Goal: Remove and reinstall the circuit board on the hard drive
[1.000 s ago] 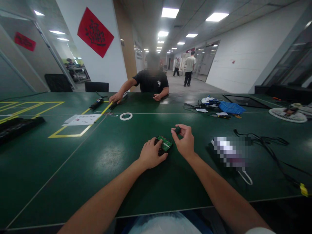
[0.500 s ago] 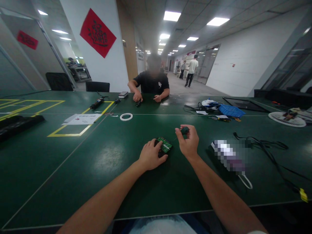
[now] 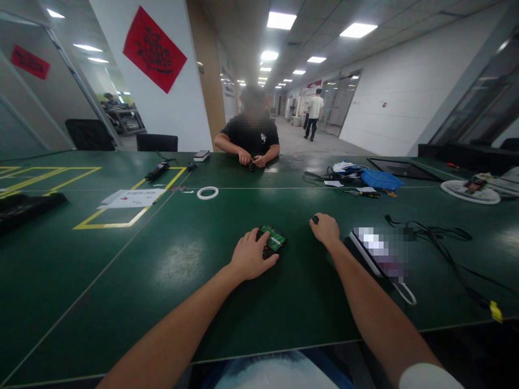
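My left hand (image 3: 250,256) rests on the green table (image 3: 121,281), fingers curled around a small black device with a green circuit board (image 3: 273,238) on top. My right hand (image 3: 325,228) is lowered to the table to the right of the board, fingers closed on a small dark object (image 3: 315,219) that peeks out at the fingertips. A blurred-out device (image 3: 379,253) with a white cord loop lies just right of that hand.
A person in a black shirt (image 3: 251,139) sits across the table, hands together. A white tape ring (image 3: 208,193), papers (image 3: 130,198), a blue tray (image 3: 381,179), black cables (image 3: 441,237) and a white round fan (image 3: 470,192) lie about. Yellow tape lines mark the left side.
My right hand has dropped from in front of me down to the table and moved right with the dark object. The person opposite drew both hands together.
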A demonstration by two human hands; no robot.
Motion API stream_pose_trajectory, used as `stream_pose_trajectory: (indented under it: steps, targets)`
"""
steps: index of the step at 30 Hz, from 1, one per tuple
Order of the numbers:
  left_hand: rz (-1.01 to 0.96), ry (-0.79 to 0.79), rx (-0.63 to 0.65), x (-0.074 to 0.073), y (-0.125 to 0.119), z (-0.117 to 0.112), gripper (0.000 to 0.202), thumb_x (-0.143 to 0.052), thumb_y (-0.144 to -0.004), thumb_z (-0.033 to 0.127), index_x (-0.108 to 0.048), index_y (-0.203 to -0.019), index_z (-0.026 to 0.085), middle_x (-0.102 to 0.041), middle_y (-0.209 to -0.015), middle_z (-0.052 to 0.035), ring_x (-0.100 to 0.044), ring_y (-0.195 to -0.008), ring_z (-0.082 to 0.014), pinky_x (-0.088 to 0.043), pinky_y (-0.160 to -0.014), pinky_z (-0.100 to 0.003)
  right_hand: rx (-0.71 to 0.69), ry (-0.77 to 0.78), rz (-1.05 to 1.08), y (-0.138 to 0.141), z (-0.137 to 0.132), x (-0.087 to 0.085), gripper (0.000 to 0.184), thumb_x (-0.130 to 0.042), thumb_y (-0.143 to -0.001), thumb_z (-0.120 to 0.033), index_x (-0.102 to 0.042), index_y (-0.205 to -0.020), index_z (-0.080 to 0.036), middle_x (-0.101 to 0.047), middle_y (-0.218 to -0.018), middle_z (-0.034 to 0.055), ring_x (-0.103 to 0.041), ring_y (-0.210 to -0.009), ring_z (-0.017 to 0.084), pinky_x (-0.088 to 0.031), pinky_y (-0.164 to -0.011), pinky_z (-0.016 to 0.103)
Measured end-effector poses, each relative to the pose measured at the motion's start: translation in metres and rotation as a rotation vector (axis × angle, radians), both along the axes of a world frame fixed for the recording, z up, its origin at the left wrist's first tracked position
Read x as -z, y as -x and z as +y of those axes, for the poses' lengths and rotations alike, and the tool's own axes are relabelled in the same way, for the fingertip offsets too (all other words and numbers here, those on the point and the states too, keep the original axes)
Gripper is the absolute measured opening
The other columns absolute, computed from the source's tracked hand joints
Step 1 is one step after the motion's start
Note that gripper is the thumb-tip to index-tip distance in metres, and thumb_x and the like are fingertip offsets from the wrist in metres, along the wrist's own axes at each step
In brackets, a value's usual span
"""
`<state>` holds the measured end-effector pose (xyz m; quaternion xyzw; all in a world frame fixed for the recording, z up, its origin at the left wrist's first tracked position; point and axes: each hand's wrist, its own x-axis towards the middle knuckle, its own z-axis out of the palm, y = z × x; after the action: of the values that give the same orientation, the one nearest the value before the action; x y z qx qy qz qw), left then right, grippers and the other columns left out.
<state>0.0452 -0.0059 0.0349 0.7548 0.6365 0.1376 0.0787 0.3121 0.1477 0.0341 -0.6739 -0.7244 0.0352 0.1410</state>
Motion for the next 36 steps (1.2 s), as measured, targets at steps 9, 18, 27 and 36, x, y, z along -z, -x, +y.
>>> stream_pose_trajectory:
  steps: [9, 18, 27, 36]
  targets:
    - [0.006, -0.029, 0.038, 0.004, 0.005, 0.003, 0.084, -0.048, -0.088, 0.075, -0.042, -0.154, 0.023, -0.033, -0.161, -0.0172, -0.037, -0.143, -0.0407, -0.035, -0.113, -0.055, -0.037, 0.013, 0.026, 0.011, -0.014, -0.01, 0.03, -0.052, -0.098, -0.033, -0.064, -0.116, -0.013, -0.067, -0.111, 0.018, -0.067, -0.094, 0.027, -0.049, -0.074, 0.034]
    - [0.03, -0.032, 0.288, -0.011, 0.019, 0.003, 0.082, -0.06, -0.085, 0.065, -0.043, -0.153, 0.023, -0.033, -0.162, -0.0151, -0.039, -0.144, -0.0381, -0.031, -0.118, -0.052, -0.676, 0.003, 0.303, 0.048, -0.065, -0.034, 0.007, -0.065, -0.087, -0.028, -0.068, -0.089, -0.021, -0.071, -0.088, 0.0007, -0.063, -0.081, 0.016, -0.042, -0.072, 0.026]
    - [0.032, 0.011, 0.24, -0.007, 0.013, 0.002, 0.08, -0.058, -0.087, 0.064, -0.039, -0.156, 0.027, -0.026, -0.166, -0.0129, -0.035, -0.146, -0.0405, -0.031, -0.117, -0.055, -0.719, 0.099, 0.393, 0.048, -0.063, -0.029, 0.01, -0.07, -0.083, -0.025, -0.071, -0.093, -0.021, -0.072, -0.096, 0.0012, -0.065, -0.089, 0.017, -0.044, -0.079, 0.028]
    - [0.014, 0.039, 0.248, -0.009, 0.014, 0.002, 0.082, -0.058, -0.086, 0.065, -0.038, -0.156, 0.027, -0.024, -0.166, -0.013, -0.034, -0.146, -0.0414, -0.032, -0.116, -0.056, -0.722, 0.127, 0.411, 0.048, -0.064, -0.032, 0.012, -0.07, -0.084, -0.029, -0.073, -0.093, -0.021, -0.073, -0.097, 0.0017, -0.065, -0.09, 0.017, -0.046, -0.079, 0.029]
